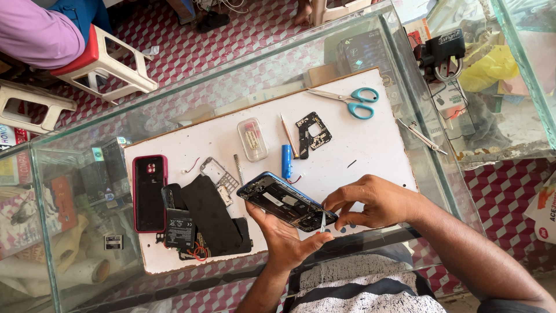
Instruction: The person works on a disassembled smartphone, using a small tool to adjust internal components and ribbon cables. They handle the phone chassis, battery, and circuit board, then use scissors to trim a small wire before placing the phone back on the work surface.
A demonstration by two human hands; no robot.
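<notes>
My left hand cradles an opened blue-edged phone from below, its insides facing up, over the near edge of a white work board. My right hand pinches a thin silvery tool, tweezers by the look of it, whose tip touches the phone's lower end. Both hands are closed on what they hold.
On the board lie scissors with teal handles, a black inner frame, a blue cylinder, a clear small case, a red-cased phone, black covers and a battery. The board sits on a glass counter. Plastic stools stand beyond.
</notes>
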